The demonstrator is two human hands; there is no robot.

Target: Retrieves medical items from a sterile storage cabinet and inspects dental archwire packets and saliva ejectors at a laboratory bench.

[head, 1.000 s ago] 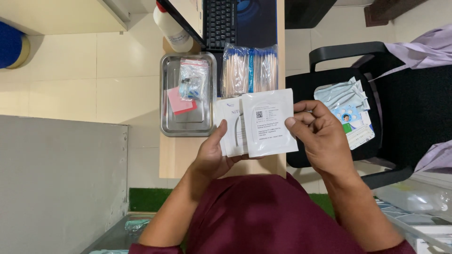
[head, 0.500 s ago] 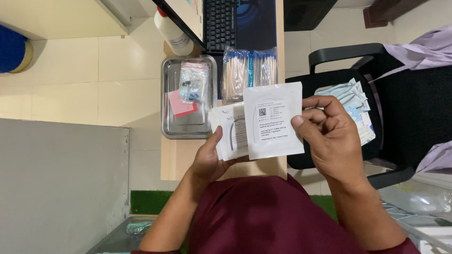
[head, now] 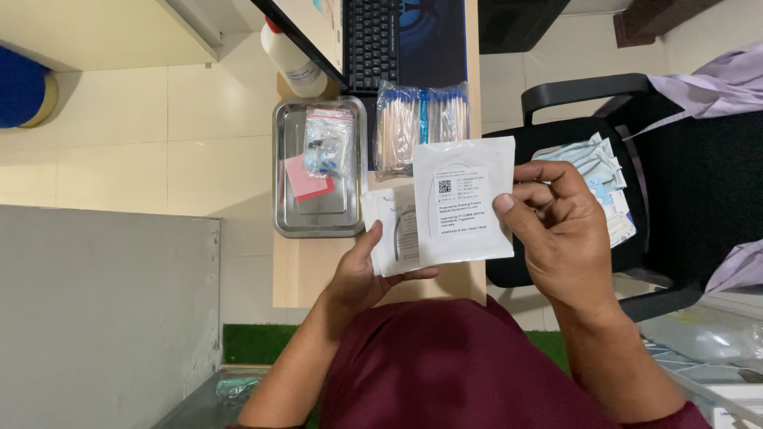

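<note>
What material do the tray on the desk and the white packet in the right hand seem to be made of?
The tray looks like polished metal, probably stainless steel: grey, shiny, with a rolled rim and reflections. The white packet in the right hand looks like matte paper, possibly film-backed; it stays flat and shows a curved wire faintly through it.

White square pouch point(head: 462, 200) held above the surface's near edge, overlapping another white pouch point(head: 391, 232); clear swab packs point(head: 421, 125) behind.

Right hand point(head: 560, 238) lifted the front pouch point(head: 463, 200) higher — clear of the stack point(head: 391, 232).
</note>
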